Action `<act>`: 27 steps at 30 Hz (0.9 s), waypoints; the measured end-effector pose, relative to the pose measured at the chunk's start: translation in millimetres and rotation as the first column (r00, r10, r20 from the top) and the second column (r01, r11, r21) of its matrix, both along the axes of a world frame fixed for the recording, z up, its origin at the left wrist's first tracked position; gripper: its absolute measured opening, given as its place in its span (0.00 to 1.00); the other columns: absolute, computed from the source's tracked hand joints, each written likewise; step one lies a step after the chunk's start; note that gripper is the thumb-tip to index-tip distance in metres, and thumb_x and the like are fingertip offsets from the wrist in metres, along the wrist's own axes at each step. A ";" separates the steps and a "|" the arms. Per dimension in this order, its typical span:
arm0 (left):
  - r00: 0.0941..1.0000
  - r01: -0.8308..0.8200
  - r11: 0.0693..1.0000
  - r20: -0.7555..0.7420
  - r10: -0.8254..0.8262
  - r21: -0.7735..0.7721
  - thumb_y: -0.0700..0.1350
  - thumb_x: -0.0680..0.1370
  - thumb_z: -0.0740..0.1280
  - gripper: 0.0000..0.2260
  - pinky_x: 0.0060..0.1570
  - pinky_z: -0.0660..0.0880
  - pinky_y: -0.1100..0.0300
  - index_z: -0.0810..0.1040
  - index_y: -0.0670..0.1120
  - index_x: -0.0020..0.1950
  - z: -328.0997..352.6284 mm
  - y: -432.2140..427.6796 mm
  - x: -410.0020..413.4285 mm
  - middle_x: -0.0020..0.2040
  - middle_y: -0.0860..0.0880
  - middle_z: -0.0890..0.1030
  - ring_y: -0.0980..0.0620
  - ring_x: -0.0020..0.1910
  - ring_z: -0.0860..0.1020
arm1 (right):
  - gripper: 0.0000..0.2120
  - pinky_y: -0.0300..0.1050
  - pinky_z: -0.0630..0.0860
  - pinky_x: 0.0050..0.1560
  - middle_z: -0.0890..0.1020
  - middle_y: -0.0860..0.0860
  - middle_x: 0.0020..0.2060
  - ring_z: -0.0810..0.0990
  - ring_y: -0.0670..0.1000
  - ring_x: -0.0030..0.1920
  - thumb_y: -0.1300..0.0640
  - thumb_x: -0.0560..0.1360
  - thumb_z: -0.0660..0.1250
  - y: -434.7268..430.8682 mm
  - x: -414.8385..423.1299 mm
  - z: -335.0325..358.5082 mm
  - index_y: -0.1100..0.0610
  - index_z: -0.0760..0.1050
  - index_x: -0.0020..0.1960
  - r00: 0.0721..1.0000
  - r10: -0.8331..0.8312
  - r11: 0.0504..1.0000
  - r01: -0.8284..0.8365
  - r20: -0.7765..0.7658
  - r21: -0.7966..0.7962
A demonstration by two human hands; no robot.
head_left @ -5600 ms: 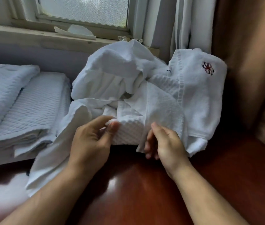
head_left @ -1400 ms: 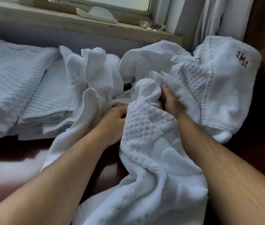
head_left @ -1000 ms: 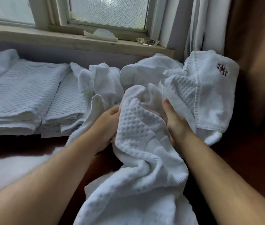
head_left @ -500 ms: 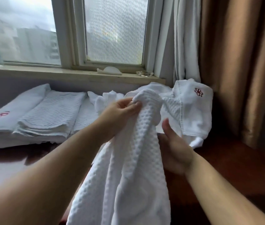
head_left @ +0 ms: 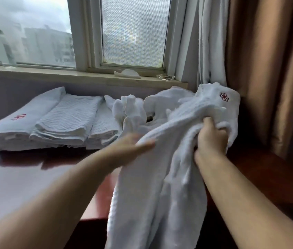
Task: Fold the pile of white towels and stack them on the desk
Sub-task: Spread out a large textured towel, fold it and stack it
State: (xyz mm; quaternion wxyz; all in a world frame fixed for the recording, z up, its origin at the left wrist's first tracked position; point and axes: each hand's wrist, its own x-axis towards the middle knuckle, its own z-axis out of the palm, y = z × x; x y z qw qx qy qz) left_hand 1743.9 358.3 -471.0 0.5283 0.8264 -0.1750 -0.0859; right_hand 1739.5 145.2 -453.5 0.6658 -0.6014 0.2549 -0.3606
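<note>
A white waffle-weave towel hangs bunched in front of me, raised off the desk. My right hand grips its upper part in a fist. My left hand, blurred, lies with straight fingers against the towel's left side. Behind it sits the unfolded pile of white towels, with a towel bearing a red flower mark at the right. Stacks of folded white towels lie at the left along the wall.
The desk is dark red wood and glossy. A window sill runs behind it with a white tissue and a small glass dish. White and brown curtains hang at the right.
My right hand has taken hold of the towel's top and pulled it to the right. My left hand has let go of the top and dropped with straight fingers against the towel's left side.
</note>
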 end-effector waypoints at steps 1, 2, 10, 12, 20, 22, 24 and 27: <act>0.987 0.074 0.987 -0.152 -0.052 0.142 0.60 0.75 0.73 0.15 0.53 0.80 0.58 0.84 0.51 0.54 -15.7 0.6 -5.2 0.50 0.52 0.86 0.55 0.50 0.84 | 0.19 0.46 0.75 0.50 0.85 0.53 0.48 0.83 0.55 0.52 0.48 0.75 0.65 -5.7 5.1 -0.9 0.61 0.81 0.57 0.996 -0.083 0.997 0.083 -0.027 0.002; 0.972 0.123 0.951 -0.226 -0.059 0.283 0.62 0.73 0.74 0.15 0.53 0.80 0.57 0.84 0.52 0.51 -29.5 -1.8 -9.2 0.50 0.51 0.86 0.53 0.50 0.84 | 0.18 0.44 0.73 0.48 0.84 0.52 0.46 0.83 0.54 0.50 0.49 0.77 0.65 -10.3 9.1 -4.3 0.62 0.80 0.58 0.992 -0.116 0.993 0.115 -0.051 -0.024; 0.946 -0.222 0.973 0.228 0.231 -0.065 0.48 0.83 0.66 0.08 0.42 0.75 0.60 0.82 0.50 0.47 -12.5 -26.8 17.9 0.39 0.56 0.83 0.56 0.42 0.80 | 0.17 0.45 0.73 0.54 0.77 0.57 0.46 0.76 0.55 0.48 0.60 0.69 0.73 -39.9 -14.1 -34.1 0.64 0.70 0.52 0.946 -0.281 0.821 0.324 0.161 -0.469; 0.870 -0.204 0.979 0.463 0.167 0.031 0.49 0.82 0.66 0.10 0.37 0.68 0.61 0.77 0.52 0.41 14.7 -20.8 31.4 0.34 0.57 0.77 0.59 0.36 0.75 | 0.21 0.55 0.71 0.57 0.78 0.63 0.50 0.76 0.62 0.51 0.59 0.67 0.74 -50.1 -19.4 -37.1 0.68 0.70 0.53 0.910 -0.372 0.715 0.408 0.186 -0.567; 0.613 -0.276 0.896 0.782 -0.114 0.347 0.53 0.80 0.68 0.08 0.44 0.74 0.54 0.84 0.56 0.57 19.3 -29.2 54.6 0.52 0.49 0.84 0.43 0.51 0.80 | 0.14 0.50 0.74 0.53 0.79 0.53 0.46 0.78 0.56 0.48 0.49 0.72 0.75 -38.3 -7.6 -44.6 0.58 0.78 0.49 0.963 0.257 0.313 -0.168 -0.087 -0.935; 0.631 -0.283 0.887 0.767 -0.115 0.366 0.53 0.79 0.69 0.10 0.46 0.76 0.54 0.82 0.58 0.59 8.6 -34.0 53.9 0.54 0.51 0.83 0.45 0.53 0.81 | 0.24 0.47 0.73 0.62 0.77 0.51 0.59 0.77 0.52 0.58 0.40 0.73 0.74 -23.8 4.9 -56.2 0.53 0.77 0.62 0.742 0.344 0.179 -0.654 -0.576 -0.735; 0.716 -0.291 0.875 0.694 -0.069 0.387 0.52 0.78 0.70 0.14 0.50 0.75 0.54 0.79 0.59 0.64 -5.7 -35.4 53.0 0.57 0.52 0.81 0.46 0.56 0.79 | 0.32 0.52 0.70 0.67 0.72 0.51 0.68 0.72 0.54 0.67 0.34 0.75 0.68 -9.6 12.9 -83.0 0.50 0.70 0.71 0.611 0.183 0.077 -0.790 -0.770 -0.609; 0.881 -0.290 0.834 0.471 0.041 0.469 0.53 0.76 0.72 0.31 0.64 0.68 0.55 0.65 0.52 0.77 -37.5 -25.3 40.8 0.67 0.47 0.75 0.46 0.68 0.72 | 0.31 0.59 0.65 0.64 0.68 0.53 0.70 0.64 0.58 0.69 0.30 0.78 0.53 8.6 18.0 -110.7 0.49 0.68 0.71 0.676 -0.088 -0.006 -0.735 -0.731 -0.678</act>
